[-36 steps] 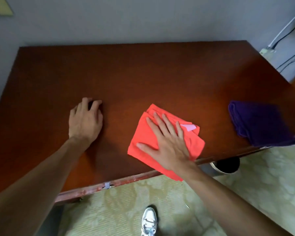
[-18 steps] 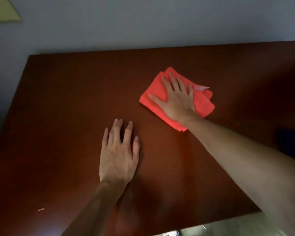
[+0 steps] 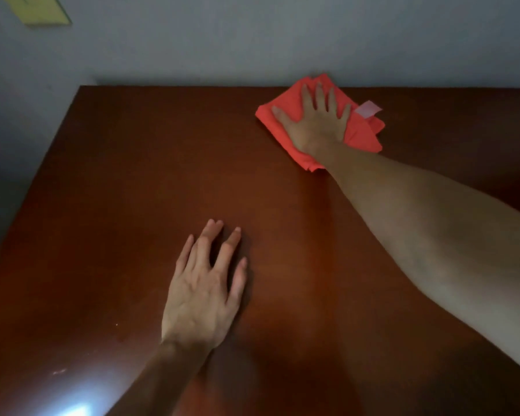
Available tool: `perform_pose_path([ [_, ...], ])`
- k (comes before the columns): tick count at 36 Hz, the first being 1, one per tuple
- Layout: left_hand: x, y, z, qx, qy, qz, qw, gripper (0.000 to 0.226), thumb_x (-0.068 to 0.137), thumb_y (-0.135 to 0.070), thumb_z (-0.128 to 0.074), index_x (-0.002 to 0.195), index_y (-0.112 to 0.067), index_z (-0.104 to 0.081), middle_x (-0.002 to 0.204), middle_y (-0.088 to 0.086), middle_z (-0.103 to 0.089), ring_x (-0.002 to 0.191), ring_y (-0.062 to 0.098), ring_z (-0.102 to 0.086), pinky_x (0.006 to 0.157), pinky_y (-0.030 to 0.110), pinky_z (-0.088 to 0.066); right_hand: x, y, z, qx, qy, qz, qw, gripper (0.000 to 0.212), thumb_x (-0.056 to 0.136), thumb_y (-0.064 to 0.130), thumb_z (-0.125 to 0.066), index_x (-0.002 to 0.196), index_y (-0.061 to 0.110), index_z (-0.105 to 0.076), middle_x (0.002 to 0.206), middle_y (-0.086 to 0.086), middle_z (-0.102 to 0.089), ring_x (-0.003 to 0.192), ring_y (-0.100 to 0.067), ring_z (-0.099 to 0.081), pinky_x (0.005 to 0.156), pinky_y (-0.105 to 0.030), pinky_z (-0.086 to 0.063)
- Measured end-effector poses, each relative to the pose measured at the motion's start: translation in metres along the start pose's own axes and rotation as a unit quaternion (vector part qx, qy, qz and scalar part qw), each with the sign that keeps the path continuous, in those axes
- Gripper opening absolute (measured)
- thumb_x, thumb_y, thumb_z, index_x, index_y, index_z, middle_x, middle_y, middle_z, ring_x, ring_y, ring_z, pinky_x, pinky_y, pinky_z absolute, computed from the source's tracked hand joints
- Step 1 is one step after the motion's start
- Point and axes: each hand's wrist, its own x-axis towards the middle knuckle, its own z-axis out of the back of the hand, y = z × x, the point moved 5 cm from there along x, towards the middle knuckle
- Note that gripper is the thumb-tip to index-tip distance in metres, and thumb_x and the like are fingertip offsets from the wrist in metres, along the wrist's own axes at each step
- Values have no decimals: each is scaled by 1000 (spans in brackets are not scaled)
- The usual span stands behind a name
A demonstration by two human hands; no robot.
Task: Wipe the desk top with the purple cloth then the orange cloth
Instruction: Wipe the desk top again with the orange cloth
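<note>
Right hand flat, fingers spread on orange cloth at surface far edge by wall, left hand flat, empty, mid-surface, bare wood between.

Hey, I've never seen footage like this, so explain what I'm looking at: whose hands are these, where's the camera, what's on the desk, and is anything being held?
There is no machine here. A person wears a wide-angle camera on the head, looking forward and down, so the single view shows their own two bare arms reaching away from you.

The dark reddish-brown surface is a wooden desk top, with a pale wall behind it.

The right hand lies flat, fingers spread, pressing on a folded orange cloth at the far edge of the desk, against the wall. A small pale tag sticks out of the cloth. It is pressed down, not gripped.

The left hand rests palm down on the bare wood, nearer the person, holding nothing.

No purple cloth shows in this picture.
</note>
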Motion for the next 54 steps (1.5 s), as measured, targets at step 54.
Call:
perform_pose_path([
  [54, -4, -119, -35, -4, 8, 47, 999, 52, 103, -53, -25, 153, -38, -33, 158, 5, -32, 152, 15, -20, 123, 45, -16, -2, -164, 48, -25, -2, 55, 998, 88, 92, 82, -30, 164, 32, -17, 173, 4, -8, 159, -20, -7, 126, -55, -6],
])
